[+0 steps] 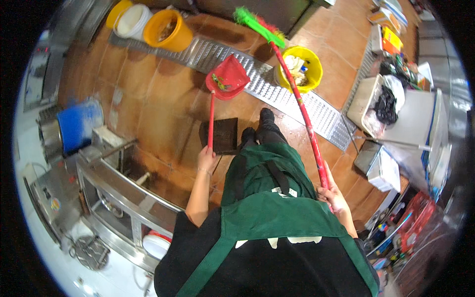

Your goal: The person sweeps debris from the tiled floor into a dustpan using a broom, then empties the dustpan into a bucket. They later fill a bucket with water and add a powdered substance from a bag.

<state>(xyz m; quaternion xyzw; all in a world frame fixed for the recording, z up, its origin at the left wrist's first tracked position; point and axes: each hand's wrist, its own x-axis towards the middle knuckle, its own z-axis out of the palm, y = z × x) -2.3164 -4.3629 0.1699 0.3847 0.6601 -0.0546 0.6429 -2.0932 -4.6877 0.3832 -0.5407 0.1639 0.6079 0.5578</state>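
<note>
My left hand (207,159) grips the top of the red handle of a long-handled dustpan (237,76). Its red scoop holds a little green and yellowish debris and appears over the edge of a metal drain grate (256,87). In my right hand (332,193) is the red, worn handle of a broom (306,118). The broom's bright green head (261,31), with green and red bristles, points away from me at the top. Behind the broom handle, a yellow bucket (315,72) contains whitish and brown refuse.
An orange bucket (182,35) and a white bucket (131,22) stand at the grate's far left end. On the left are a blue drum (79,124) and a stainless steel frame (122,185). A beige bin (363,104) with plastic bags sits right. A dark flat pan (226,135) lies near my feet.
</note>
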